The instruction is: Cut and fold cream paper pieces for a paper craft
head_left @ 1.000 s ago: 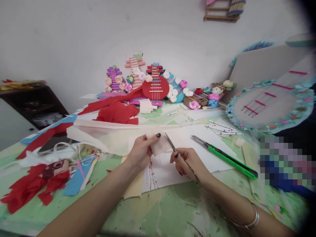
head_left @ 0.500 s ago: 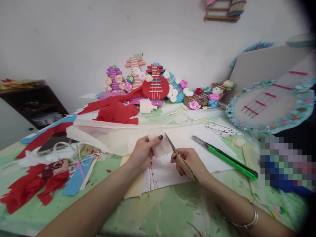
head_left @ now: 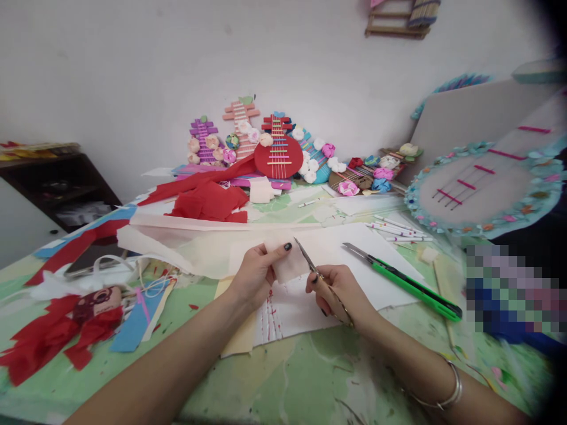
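My left hand (head_left: 256,274) pinches a small, pale pink piece of thin paper (head_left: 290,262) between thumb and fingers. My right hand (head_left: 339,295) is wrapped round a slim metal pair of scissors (head_left: 305,255), whose blades point up and lie at the paper's right edge. The blades look close together; whether they touch the paper I cannot tell. Both hands are above a white sheet (head_left: 305,313) with red marks. To the right of my right hand lies a green utility knife (head_left: 411,283) with its blade out.
Red crepe paper (head_left: 208,202) and a pale paper strip (head_left: 177,242) lie behind my hands. Small decorated lute models (head_left: 279,156) lean along the wall. Marked white sticks (head_left: 398,229) lie at right, before a large lute with a flowered rim (head_left: 469,189). Blue strips (head_left: 137,324) lie at left.
Almost nothing differs. The whole view has shifted very slightly; both hands keep their hold on the paper and the scissors.
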Available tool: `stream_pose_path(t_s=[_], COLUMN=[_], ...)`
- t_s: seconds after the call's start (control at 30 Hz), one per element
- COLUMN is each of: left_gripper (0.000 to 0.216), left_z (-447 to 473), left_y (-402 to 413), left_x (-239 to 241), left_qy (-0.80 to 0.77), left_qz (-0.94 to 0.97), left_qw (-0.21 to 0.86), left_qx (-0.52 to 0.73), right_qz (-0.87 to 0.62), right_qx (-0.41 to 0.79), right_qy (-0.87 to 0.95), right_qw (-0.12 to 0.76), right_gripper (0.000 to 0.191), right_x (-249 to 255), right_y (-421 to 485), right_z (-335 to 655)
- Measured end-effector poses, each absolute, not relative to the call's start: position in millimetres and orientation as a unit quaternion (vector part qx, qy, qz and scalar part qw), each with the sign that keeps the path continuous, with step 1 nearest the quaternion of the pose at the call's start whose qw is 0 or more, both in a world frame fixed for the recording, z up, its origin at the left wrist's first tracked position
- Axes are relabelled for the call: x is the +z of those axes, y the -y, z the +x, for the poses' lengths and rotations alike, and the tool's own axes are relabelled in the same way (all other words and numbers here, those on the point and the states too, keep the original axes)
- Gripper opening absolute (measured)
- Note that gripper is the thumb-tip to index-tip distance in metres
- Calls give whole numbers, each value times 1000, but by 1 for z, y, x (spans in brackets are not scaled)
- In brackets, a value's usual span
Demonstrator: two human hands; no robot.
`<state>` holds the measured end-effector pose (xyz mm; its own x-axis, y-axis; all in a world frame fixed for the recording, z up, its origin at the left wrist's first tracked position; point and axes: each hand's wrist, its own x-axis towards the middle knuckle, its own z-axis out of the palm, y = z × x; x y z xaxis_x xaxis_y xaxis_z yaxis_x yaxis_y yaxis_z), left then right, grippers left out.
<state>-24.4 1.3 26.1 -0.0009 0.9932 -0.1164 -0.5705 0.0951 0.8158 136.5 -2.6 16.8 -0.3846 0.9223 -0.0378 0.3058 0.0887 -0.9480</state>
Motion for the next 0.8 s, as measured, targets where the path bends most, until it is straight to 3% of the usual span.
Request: stream_pose_path(t_s=[0.8], left_gripper=[22], left_z=[-17], left_y=[2], left_x=[23], left_qy=[-366], left_qz=[306], left_qw=[660], left_qx=[581], right_qz=[-448], right_qx=[456], right_qy=[697], right_qw=[325], right_gripper=[52], right_x=[9], right_y=[0], right_z=[137])
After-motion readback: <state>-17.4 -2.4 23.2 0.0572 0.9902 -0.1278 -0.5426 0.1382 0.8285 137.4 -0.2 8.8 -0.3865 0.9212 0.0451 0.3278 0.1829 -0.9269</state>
